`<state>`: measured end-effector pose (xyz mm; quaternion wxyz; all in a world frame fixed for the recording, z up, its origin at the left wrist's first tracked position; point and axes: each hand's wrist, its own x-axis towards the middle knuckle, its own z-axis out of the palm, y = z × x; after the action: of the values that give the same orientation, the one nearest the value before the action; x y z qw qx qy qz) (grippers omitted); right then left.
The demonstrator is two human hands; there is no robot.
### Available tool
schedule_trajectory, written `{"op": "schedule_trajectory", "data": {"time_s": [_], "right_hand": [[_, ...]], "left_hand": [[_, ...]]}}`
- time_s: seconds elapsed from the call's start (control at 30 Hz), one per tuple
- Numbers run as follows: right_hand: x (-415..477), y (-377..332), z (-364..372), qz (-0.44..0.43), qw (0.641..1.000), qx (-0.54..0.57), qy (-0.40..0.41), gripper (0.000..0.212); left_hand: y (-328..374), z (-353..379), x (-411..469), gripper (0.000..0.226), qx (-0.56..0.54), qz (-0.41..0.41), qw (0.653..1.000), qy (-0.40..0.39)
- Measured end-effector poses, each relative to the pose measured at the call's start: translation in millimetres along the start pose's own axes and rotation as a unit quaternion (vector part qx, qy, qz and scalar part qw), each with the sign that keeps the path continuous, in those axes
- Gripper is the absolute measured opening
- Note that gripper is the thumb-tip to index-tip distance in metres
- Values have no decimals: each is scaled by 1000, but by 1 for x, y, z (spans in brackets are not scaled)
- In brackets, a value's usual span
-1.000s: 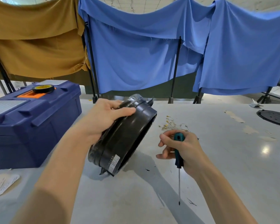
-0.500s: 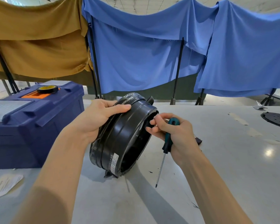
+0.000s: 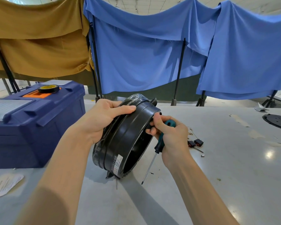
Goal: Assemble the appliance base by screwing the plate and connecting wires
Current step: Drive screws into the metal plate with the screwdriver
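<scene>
Black appliance base (image 3: 128, 143) in left hand (image 3: 102, 117), interior obscured, right hand (image 3: 172, 135) gripping screwdriver (image 3: 159, 144)

glossy black plastic base (image 3: 128, 140), blue cloth (image 3: 144, 54)

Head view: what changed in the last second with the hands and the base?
The right hand, gripping the screwdriver, moved left from over the table to the open rim of the base; its fingertips are now at the rim, with the screwdriver tip pointing down. Unchanged: the left hand grips the top of the base, which stands tilted on edge.
</scene>
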<state>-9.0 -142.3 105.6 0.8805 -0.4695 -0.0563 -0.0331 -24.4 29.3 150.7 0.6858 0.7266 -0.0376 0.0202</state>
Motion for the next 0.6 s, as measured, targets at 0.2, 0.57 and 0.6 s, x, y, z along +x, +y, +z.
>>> {"op": "schedule_trajectory", "data": {"time_s": [0.2, 0.57, 0.6], "right_hand": [[-5, 3, 5, 45, 997, 61, 22, 14], [-3, 4, 1, 212, 941, 264, -14, 29], [-4, 2, 2, 211, 939, 273, 12, 30]], "left_hand": [[-1, 2, 2, 16, 3, -4, 1000, 1], [-6, 11, 7, 18, 43, 12, 999, -1], [-6, 14, 7, 18, 42, 18, 999, 2]]}}
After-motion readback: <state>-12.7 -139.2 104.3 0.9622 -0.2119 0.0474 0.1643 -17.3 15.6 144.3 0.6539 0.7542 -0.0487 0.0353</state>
